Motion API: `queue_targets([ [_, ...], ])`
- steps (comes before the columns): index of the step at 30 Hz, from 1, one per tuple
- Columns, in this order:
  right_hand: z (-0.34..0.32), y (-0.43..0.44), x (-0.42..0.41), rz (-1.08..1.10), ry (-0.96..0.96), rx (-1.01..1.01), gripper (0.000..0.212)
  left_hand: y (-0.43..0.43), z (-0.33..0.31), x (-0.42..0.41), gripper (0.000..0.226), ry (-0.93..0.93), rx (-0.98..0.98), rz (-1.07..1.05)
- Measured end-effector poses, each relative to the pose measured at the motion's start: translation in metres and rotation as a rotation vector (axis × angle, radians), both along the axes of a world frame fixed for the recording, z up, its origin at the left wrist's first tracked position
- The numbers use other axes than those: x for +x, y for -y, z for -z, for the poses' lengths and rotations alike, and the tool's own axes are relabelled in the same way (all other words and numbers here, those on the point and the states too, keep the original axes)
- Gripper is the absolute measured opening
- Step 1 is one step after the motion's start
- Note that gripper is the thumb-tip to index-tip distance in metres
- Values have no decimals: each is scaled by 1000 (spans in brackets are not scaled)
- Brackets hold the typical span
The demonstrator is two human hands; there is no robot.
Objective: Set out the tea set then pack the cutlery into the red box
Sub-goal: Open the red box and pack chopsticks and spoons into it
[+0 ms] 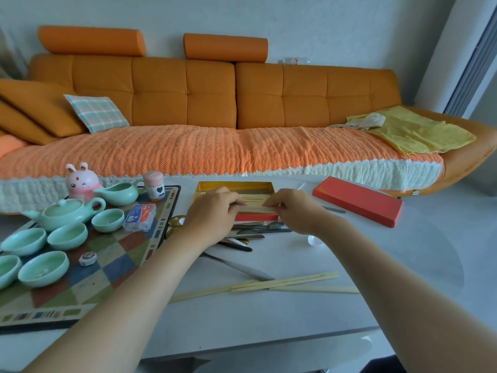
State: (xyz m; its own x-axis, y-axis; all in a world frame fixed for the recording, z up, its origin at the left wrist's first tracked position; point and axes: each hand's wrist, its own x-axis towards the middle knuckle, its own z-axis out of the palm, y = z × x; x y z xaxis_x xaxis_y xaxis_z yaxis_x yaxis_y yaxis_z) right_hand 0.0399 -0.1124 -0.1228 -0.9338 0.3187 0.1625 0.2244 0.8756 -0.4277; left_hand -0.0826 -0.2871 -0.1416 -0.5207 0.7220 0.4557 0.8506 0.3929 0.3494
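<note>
The red box [256, 217] with a gold lining [234, 186] lies open at the table's middle. My left hand [212, 211] and my right hand [293, 210] together hold a bundle of pale chopsticks [255, 209] over its front edge. More chopsticks lie inside it. The red lid [357, 200] rests to the right. Knives and spoons [250, 232] are piled just in front of the box, and loose chopsticks [282, 284] lie nearer me. A green teapot [64, 212], pitcher [119, 193] and several cups [67, 235] stand on the chequered mat [107, 265] at left.
A pink rabbit figure [80, 183], a small pink jar [153, 184] and a clear plastic case [139, 218] sit on the mat. A white plastic spoon [316, 240] lies right of the cutlery. An orange sofa [215, 103] runs behind the white table [269, 319].
</note>
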Motion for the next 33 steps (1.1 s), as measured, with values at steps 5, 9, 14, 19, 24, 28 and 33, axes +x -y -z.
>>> queue_targets([
  [5, 0, -1, -34, 85, -84, -9, 51, -4, 5, -34, 23, -228, 81, -137],
  [9, 9, -8, -66, 160, -62, -3, 57, -7, 15, -54, 33, -254, 11, -152],
  [14, 19, -10, -98, 175, -3, 10, 55, -7, 26, -72, 37, -138, -194, -62],
  [19, 29, -8, -113, 172, 62, 53, 51, -9, 31, -81, 50, 7, -397, -26],
  [24, 24, 2, -107, 53, 86, 12, 39, -15, 30, -83, 52, 37, -459, -37],
  [28, 31, 10, -99, -33, 162, 65, 39, -14, 29, -79, 49, 1, -404, -42],
  [33, 28, 7, -78, -37, 91, 2, 34, -8, 23, -63, 42, -88, -304, -2],
])
